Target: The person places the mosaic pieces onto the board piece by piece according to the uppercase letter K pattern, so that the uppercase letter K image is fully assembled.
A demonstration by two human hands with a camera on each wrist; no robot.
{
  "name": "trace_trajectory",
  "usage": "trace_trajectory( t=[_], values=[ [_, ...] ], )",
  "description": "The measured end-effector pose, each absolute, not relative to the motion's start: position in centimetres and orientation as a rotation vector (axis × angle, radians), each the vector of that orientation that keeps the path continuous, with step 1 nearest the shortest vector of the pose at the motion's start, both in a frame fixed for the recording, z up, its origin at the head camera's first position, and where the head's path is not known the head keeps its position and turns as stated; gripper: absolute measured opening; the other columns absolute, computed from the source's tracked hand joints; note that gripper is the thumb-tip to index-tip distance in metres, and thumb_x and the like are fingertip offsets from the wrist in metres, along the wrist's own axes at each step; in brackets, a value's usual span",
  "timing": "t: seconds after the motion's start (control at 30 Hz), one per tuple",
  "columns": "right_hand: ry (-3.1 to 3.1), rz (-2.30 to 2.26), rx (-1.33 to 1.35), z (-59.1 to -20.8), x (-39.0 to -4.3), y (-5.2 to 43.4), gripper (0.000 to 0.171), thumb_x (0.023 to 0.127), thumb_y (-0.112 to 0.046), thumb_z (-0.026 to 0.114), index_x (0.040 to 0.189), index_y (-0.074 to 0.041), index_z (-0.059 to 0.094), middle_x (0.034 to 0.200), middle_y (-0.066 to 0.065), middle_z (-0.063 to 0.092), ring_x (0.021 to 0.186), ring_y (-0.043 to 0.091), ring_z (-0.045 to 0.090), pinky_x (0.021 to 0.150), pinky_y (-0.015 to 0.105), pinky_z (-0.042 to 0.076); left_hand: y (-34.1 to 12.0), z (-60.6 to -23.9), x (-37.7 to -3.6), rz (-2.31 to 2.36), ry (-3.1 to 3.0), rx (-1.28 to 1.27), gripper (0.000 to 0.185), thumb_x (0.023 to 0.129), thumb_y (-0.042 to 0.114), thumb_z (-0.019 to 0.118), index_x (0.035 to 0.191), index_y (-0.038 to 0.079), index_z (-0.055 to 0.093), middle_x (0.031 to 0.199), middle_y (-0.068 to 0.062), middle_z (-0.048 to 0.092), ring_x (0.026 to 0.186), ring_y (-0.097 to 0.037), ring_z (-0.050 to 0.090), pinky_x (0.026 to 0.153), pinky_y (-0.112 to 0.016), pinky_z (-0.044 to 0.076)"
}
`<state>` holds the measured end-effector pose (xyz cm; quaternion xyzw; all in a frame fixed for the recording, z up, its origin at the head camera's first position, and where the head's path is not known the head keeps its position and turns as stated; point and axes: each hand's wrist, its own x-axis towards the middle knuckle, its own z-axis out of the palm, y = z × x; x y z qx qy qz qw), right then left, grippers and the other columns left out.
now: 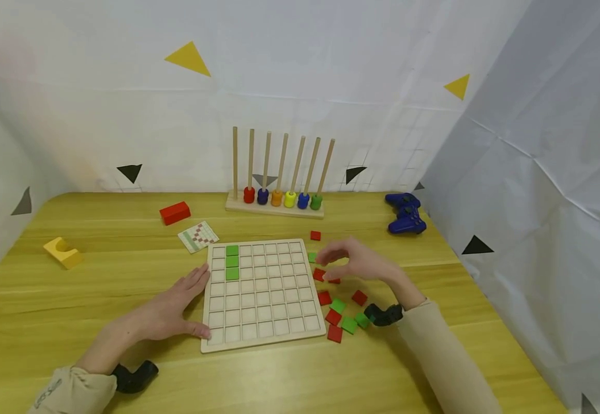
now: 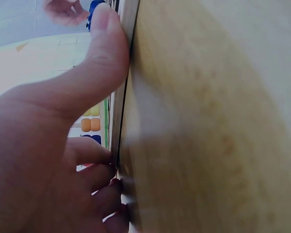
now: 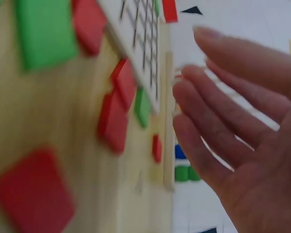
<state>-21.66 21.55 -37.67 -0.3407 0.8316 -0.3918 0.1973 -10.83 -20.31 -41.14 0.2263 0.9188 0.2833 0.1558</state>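
A wooden grid board (image 1: pixel 261 293) lies in the middle of the table, with three green tiles (image 1: pixel 232 261) filling one column near its far left corner. My left hand (image 1: pixel 188 299) rests flat against the board's left edge, fingers straight and thumb at the near corner; in the left wrist view its thumb (image 2: pixel 104 43) presses the edge. My right hand (image 1: pixel 332 264) hovers open and empty just right of the board, above loose red tiles (image 1: pixel 324 298) and green tiles (image 1: pixel 338 305). In the right wrist view, the right hand's fingers (image 3: pixel 218 111) are relaxed above the red tiles (image 3: pixel 114 121).
A peg rack with coloured beads (image 1: pixel 279 198) stands at the back. A pattern card (image 1: pixel 198 236), a red block (image 1: pixel 175 212) and a yellow block (image 1: pixel 63 252) lie to the left. A blue game controller (image 1: pixel 406 213) sits back right. One red tile (image 1: pixel 315 235) lies apart.
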Motion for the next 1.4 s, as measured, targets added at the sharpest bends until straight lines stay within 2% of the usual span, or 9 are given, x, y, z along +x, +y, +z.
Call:
trace_trajectory(
  t=[0.2,0.43,0.67,0.83,0.93,1.2,1.4],
  values=[
    [2.289,-0.998,-1.029,-38.6,-21.2,24.2,0.032,0.085,-0.015,0.080,0.115,-0.008,0.071,0.114,0.007,0.070,0.109,0.025,0.065,0.099,0.054,0.050,-20.3,-41.2,-10.8,0.818,2.628,0.635,0.120,0.076,0.064,0.074,0.158,-0.001,0.017,0.167,-0.020,0.004,0.151,-0.048,0.007,0.117,-0.067,0.017],
    [2.260,-0.825,-1.264,-39.6,-20.3,25.0,0.035,0.080,-0.029,0.085,0.110,-0.017,0.072,0.116,-0.008,0.063,0.106,0.021,0.059,0.095,0.044,0.049,-20.3,-41.1,-10.7,0.822,2.625,0.636,0.120,0.076,0.064,0.074,0.158,-0.001,0.017,0.167,-0.020,0.004,0.150,-0.049,0.008,0.117,-0.067,0.018],
    [2.244,-0.736,-1.262,-40.2,-19.2,25.0,0.040,0.076,-0.037,0.087,0.109,-0.023,0.070,0.112,-0.006,0.058,0.097,0.021,0.052,0.084,0.037,0.047,-20.2,-41.1,-10.6,0.827,2.618,0.637,0.119,0.076,0.064,0.074,0.158,-0.001,0.017,0.167,-0.020,0.004,0.150,-0.049,0.009,0.117,-0.067,0.018],
    [2.259,-0.726,-1.230,-40.4,-18.5,24.9,0.047,0.076,-0.039,0.086,0.116,-0.022,0.067,0.110,0.000,0.056,0.095,0.021,0.049,0.083,0.036,0.045,-20.2,-41.1,-10.6,0.822,2.623,0.641,0.119,0.076,0.064,0.074,0.158,-0.001,0.017,0.167,-0.021,0.005,0.150,-0.049,0.008,0.117,-0.067,0.018],
    [2.265,-0.758,-1.238,-40.6,-18.4,24.7,0.046,0.077,-0.036,0.084,0.117,-0.020,0.067,0.105,0.003,0.056,0.093,0.022,0.049,0.081,0.036,0.046,-20.2,-41.1,-10.7,0.818,2.627,0.643,0.120,0.076,0.064,0.074,0.158,-0.001,0.017,0.167,-0.020,0.004,0.150,-0.049,0.008,0.117,-0.067,0.018],
    [2.319,-0.821,-1.120,-40.8,-18.9,24.5,0.030,0.084,-0.024,0.080,0.111,-0.019,0.068,0.102,0.002,0.059,0.087,0.024,0.053,0.076,0.032,0.049,-20.2,-41.1,-10.6,0.814,2.631,0.653,0.119,0.076,0.064,0.074,0.158,-0.002,0.018,0.167,-0.021,0.005,0.150,-0.049,0.009,0.117,-0.067,0.018],
    [2.378,-0.833,-1.053,-40.8,-19.5,24.2,0.030,0.088,-0.020,0.077,0.116,-0.014,0.068,0.099,0.004,0.061,0.087,0.021,0.053,0.077,0.032,0.049,-20.3,-41.0,-10.6,0.821,2.629,0.654,0.120,0.076,0.064,0.074,0.158,-0.002,0.017,0.167,-0.022,0.005,0.150,-0.049,0.009,0.117,-0.067,0.017]
  ],
)
